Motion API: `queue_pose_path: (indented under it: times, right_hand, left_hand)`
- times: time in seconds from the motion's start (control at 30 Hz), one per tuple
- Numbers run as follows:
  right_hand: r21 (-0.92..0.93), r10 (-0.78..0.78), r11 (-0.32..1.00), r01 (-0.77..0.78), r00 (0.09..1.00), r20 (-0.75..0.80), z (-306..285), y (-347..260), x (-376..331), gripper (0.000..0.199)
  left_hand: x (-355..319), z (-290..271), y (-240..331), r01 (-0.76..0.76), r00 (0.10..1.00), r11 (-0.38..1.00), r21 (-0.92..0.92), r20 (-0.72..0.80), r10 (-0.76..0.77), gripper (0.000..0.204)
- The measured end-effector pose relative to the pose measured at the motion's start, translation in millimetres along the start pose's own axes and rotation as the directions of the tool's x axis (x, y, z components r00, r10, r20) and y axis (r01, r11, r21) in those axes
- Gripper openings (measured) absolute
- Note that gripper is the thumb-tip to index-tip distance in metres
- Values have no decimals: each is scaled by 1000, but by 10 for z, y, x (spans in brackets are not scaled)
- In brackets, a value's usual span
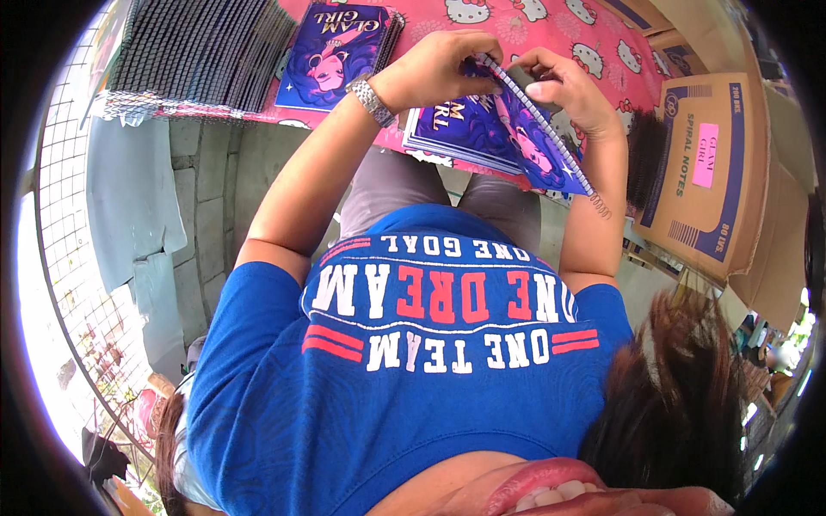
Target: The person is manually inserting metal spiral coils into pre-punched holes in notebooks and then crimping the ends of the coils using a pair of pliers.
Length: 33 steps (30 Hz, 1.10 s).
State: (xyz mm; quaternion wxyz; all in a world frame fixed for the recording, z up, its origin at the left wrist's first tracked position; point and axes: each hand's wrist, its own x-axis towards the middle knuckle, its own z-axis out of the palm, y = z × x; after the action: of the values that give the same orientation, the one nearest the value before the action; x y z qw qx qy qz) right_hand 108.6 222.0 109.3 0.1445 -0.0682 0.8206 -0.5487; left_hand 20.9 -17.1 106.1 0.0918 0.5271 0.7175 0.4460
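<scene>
A notebook with a blue and purple illustrated cover (542, 150) is tilted up between my hands, its spine edge running diagonally. A thin spiral wire (564, 148) is threaded along that edge, and its loose coils stick out past the lower right end. My left hand (452, 69) is closed on the upper end of the notebook, by the wire. At the far side of the spine my right hand (572, 95) has thumb and fingers bent close together; what they pinch is partly hidden. Under the held notebook lies a low pile of similar notebooks (447, 129).
Left, a long row of dark spiral-bound notebooks (189, 56) stands beside a small stack of finished-looking ones (331, 60). A pink patterned cloth (594, 21) covers the table. Right, dark bundled coils (645, 159) sit against a cardboard box (688, 224). A wire grille (64, 172) stands left.
</scene>
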Motion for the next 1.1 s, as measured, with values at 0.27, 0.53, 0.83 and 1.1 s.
queue_pose_path:
  times: [0.27,0.53,0.83,1.1]
  right_hand:
    - [-133,253,948,-290,937,-240,-267,796,44,51]
    - [-519,-199,778,-354,645,-738,354,1635,-1039,77]
    - [-160,-35,954,-254,435,-900,1112,1102,-1219,48]
    - [-494,-473,858,144,598,-647,1131,-73,-655,49]
  left_hand:
    - [2,14,-46,116,993,993,24,-43,-115,32]
    - [-236,255,21,263,892,929,-260,-302,-337,20]
    - [-129,320,91,168,890,984,60,-439,-125,30]
    - [-160,400,124,202,857,979,35,-490,-159,27]
